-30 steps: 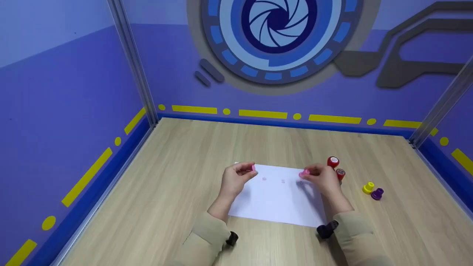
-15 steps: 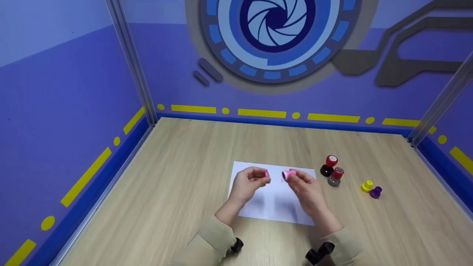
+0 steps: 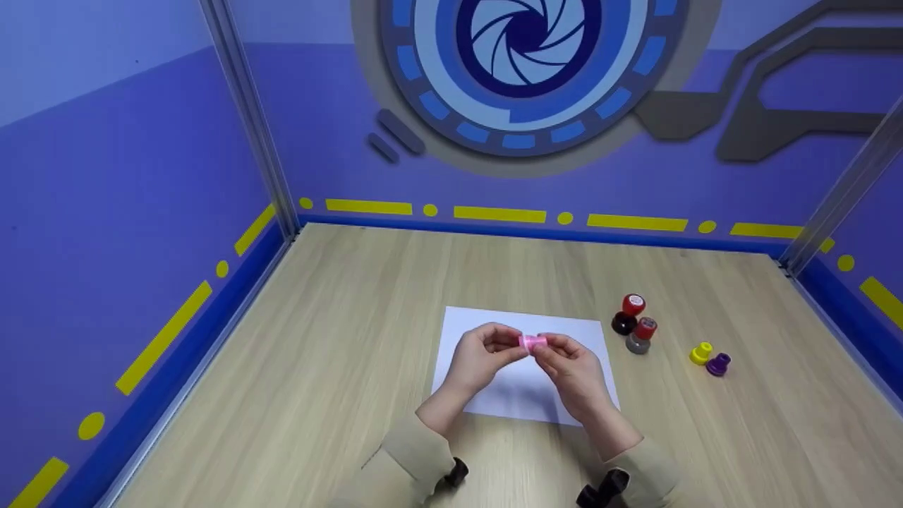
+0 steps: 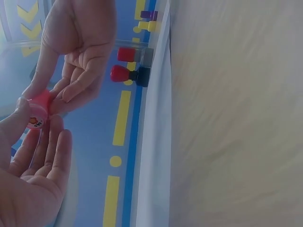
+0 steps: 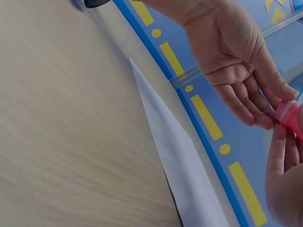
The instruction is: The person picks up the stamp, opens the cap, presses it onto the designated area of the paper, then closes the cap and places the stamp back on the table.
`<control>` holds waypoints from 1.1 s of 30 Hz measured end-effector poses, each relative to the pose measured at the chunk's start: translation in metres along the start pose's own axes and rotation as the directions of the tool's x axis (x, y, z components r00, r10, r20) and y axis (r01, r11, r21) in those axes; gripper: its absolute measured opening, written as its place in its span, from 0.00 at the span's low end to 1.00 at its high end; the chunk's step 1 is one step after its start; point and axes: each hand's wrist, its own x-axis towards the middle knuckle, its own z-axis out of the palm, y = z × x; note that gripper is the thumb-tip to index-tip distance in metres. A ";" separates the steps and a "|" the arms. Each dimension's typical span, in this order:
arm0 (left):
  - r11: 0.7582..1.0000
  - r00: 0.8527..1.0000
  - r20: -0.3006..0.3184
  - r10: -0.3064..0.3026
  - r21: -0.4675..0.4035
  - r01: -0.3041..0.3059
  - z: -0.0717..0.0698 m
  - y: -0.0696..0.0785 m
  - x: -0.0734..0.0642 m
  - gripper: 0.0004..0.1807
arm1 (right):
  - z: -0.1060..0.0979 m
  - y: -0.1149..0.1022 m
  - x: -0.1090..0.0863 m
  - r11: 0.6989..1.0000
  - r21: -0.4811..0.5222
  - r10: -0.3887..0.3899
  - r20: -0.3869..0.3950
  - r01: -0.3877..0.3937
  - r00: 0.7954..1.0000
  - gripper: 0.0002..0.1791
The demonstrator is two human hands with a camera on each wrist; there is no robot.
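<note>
Soft light in the head view, faint shadows on the paper (image 3: 525, 391); wrist views look duller, worktop (image 4: 236, 118) grain smeared.

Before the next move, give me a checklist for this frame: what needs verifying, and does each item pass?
1. Left hand grip: ok, pinching the pink cap.
2. Right hand grip: ok, pinching the pink stamp.
3. Cap pushed fully home: cannot tell; cap and stamp meet, but fingers partly cover them.
4. Pink stamp set down: not ok; both hands hold it up over the paper.
5. Prints on the paper legible: cannot tell; none can be made out, and hands block part of the sheet.
6. Yellow stamp and purple stamp off the paper: ok, both on the table to its right.
</note>
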 end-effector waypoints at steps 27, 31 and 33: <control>0.561 0.939 0.058 -0.338 0.814 0.151 -0.037 -0.003 0.004 0.40 | -0.027 -0.028 0.009 0.997 0.073 -0.028 -0.068 0.033 0.997 0.13; 0.448 0.905 0.090 -0.415 0.887 0.117 -0.041 -0.005 0.002 0.45 | -0.043 -0.048 0.013 0.989 0.110 -0.087 -0.112 0.099 0.990 0.16; 0.424 0.897 0.095 -0.431 0.899 0.108 -0.042 -0.004 0.002 0.47 | -0.053 -0.059 0.015 0.985 0.108 -0.116 -0.154 0.133 0.981 0.15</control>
